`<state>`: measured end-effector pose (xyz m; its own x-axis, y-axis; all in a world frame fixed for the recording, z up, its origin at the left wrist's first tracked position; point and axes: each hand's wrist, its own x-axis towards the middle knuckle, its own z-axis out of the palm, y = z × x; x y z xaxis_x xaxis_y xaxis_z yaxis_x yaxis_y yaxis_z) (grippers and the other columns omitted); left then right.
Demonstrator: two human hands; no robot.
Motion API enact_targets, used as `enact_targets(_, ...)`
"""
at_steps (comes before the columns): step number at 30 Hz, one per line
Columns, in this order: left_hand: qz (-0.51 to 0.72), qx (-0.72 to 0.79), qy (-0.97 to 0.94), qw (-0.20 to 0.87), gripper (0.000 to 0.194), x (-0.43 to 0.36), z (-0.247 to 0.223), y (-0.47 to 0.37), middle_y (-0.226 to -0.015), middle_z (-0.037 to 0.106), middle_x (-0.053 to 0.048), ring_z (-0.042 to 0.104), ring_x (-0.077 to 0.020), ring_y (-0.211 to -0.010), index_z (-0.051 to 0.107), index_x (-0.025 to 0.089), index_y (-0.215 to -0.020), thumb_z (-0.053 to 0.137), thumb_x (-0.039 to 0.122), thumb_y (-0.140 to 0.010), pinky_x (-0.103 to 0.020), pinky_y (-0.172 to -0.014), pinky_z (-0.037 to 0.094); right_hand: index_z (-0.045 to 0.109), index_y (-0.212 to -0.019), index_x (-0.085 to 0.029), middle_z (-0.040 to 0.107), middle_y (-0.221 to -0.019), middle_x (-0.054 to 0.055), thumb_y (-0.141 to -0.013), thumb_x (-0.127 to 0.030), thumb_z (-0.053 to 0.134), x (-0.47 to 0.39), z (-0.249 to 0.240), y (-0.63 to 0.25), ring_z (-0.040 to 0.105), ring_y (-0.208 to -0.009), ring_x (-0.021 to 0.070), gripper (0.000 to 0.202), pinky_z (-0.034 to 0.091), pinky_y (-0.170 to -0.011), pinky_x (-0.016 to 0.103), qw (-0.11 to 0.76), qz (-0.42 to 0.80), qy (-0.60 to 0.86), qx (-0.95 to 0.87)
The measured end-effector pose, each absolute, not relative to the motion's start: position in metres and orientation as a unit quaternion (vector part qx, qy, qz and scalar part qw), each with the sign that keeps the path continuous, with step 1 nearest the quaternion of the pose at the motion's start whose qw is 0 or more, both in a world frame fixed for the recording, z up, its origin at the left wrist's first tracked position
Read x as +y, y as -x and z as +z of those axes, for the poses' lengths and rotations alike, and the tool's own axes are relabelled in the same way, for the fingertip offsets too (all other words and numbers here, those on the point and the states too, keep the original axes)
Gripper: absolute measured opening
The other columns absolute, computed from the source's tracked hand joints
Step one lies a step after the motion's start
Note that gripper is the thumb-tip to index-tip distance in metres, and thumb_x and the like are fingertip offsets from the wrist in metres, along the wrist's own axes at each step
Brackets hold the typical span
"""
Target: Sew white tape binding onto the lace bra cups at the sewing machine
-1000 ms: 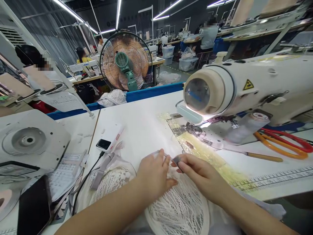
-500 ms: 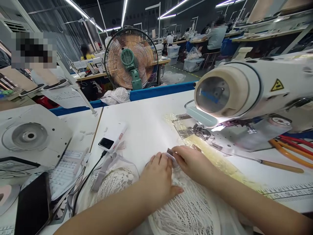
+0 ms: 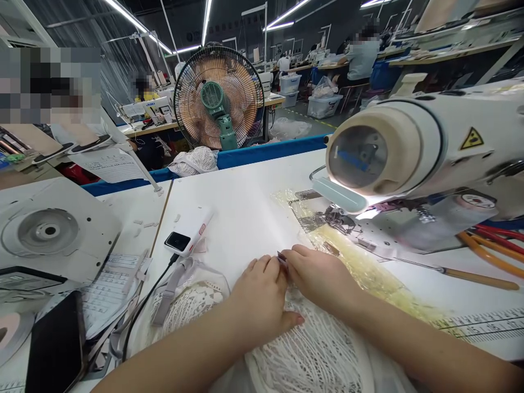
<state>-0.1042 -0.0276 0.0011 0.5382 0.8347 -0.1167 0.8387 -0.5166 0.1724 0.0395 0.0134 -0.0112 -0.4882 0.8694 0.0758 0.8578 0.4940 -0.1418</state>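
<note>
A white lace bra (image 3: 311, 344) lies on the table before me, its other cup and a grey strap (image 3: 167, 297) to the left. My left hand (image 3: 262, 305) rests across the bra, fingers bent together over its upper edge and thumb stretched out on the lace. Close against it, my right hand (image 3: 317, 273) pinches a small dark grey-brown strip (image 3: 281, 255) at that same edge. The fingers cover most of the strip, so I cannot tell whether it is joined to the bra.
To the right stands a sewing machine (image 3: 393, 147), with yellowish film (image 3: 368, 267) and a wooden-handled tool (image 3: 478, 277) below it. A white power bank (image 3: 192, 234) with a cable, a black phone (image 3: 57, 341) and papers (image 3: 108, 284) occupy the left. A fan (image 3: 219, 98) stands behind.
My right hand has moved slightly left, closer against my left hand, and less of the strip shows. My left hand has barely shifted.
</note>
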Motion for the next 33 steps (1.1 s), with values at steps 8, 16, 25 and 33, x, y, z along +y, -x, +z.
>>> enact_targets(8, -0.011, 0.485, -0.869, 0.095, 0.061, -0.026, 0.003, 0.103, -0.115, 0.049, -0.012, 0.042, -0.0281, -0.107, 0.048, 0.013, -0.116, 0.052, 0.056, -0.072, -0.043, -0.095, 0.035, 0.051, -0.062, -0.018, 0.048, -0.059, 0.001, -0.072, -0.008, 0.044, 0.013, -0.01, -0.042, 0.044, -0.05, 0.0116, 0.015, 0.017, -0.045, 0.025, 0.055, 0.01, 0.453, -0.89)
enact_targets(16, -0.062, 0.496, -0.861, 0.093, 0.073, -0.026, 0.006, 0.099, -0.129, 0.042, -0.014, 0.033, -0.0303, -0.12, 0.037, 0.01, -0.129, 0.046, 0.059, -0.075, -0.047, -0.104, 0.024, 0.05, -0.062, -0.018, 0.046, -0.058, 0.001, -0.065, -0.002, 0.042, 0.007, -0.013, -0.059, 0.036, -0.046, 0.011, 0.018, 0.014, -0.044, 0.025, 0.021, -0.013, 0.457, -0.889)
enact_targets(25, -0.067, 0.497, -0.86, 0.091, 0.075, -0.025, 0.005, 0.098, -0.132, 0.04, -0.015, 0.033, -0.0307, -0.122, 0.035, 0.009, -0.131, 0.044, 0.059, -0.076, -0.049, -0.105, 0.022, 0.049, -0.062, -0.017, 0.045, -0.058, -0.001, -0.07, -0.005, 0.04, 0.008, -0.016, -0.059, 0.032, -0.046, 0.0095, 0.017, 0.014, -0.044, 0.024, 0.064, -0.015, 0.469, -0.881)
enact_targets(33, -0.082, 0.499, -0.858, 0.088, 0.074, -0.026, 0.007, 0.098, -0.136, 0.037, -0.016, 0.029, -0.0302, -0.125, 0.033, 0.008, -0.132, 0.041, 0.058, -0.078, -0.05, -0.105, 0.019, 0.049, -0.06, -0.016, 0.039, -0.055, -0.002, -0.064, -0.001, 0.042, 0.005, -0.016, -0.06, 0.025, -0.045, 0.009, 0.017, 0.012, -0.044, 0.024, 0.068, -0.023, 0.451, -0.889)
